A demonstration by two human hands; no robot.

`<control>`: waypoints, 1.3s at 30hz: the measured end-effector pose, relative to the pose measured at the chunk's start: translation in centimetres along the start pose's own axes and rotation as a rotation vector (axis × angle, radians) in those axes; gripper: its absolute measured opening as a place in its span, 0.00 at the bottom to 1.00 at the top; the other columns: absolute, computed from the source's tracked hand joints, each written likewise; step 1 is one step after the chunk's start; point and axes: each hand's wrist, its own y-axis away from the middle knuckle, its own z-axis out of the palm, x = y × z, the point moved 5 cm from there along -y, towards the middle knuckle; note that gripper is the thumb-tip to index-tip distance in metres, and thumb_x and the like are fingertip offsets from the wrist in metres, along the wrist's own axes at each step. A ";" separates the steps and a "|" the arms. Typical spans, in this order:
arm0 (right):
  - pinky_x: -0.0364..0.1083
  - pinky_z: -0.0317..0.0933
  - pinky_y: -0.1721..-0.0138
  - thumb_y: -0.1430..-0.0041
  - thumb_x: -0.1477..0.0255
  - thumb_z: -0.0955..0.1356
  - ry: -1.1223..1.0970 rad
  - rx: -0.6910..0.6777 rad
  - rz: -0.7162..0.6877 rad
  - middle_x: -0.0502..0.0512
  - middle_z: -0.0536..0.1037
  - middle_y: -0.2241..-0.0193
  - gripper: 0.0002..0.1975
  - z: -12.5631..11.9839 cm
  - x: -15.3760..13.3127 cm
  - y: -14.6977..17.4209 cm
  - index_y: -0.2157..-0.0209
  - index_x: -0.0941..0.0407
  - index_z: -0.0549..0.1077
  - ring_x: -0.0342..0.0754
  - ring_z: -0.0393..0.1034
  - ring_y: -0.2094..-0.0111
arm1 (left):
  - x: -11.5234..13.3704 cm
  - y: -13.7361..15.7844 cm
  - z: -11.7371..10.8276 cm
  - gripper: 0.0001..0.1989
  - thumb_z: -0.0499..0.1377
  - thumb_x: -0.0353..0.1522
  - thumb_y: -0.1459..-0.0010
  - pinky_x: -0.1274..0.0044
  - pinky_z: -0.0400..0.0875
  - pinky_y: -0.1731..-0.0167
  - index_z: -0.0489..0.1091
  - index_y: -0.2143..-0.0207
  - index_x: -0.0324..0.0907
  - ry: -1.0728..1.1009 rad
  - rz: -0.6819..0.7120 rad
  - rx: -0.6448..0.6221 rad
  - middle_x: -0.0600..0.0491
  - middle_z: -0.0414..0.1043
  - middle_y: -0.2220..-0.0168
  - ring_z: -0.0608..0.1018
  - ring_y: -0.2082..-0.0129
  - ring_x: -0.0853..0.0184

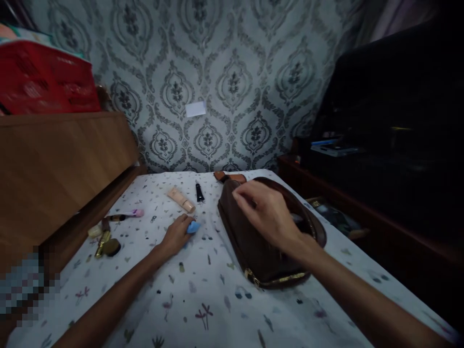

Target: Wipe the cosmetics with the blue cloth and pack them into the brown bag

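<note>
Wall, far: damask wallpaper (255, 87), pale blue-grey ground, dark medallions in repeating rows. White rectangle (195, 108), small, against wall, near centre. Left: wooden unit (65, 159), brown, plain face; red box (47, 79) on top. Right: large black shape (391, 111), nature unclear; dark reddish-brown woodwork (290, 168) beside it. Centre: white cloth (174, 280), printed small plants and flamingos, over flat surface. Light: dim, cool; right side deeply shadowed.
</note>
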 end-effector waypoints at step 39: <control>0.48 0.63 0.57 0.43 0.68 0.65 -0.255 -0.210 0.326 0.59 0.80 0.62 0.17 30.6 0.9 -2.6 0.54 0.59 0.76 0.53 0.71 0.63 | -15.5 3.6 -6.5 0.29 0.48 0.19 0.40 0.55 0.65 0.44 0.56 0.36 0.32 -0.432 -0.697 0.242 0.27 0.50 0.33 0.54 0.32 0.41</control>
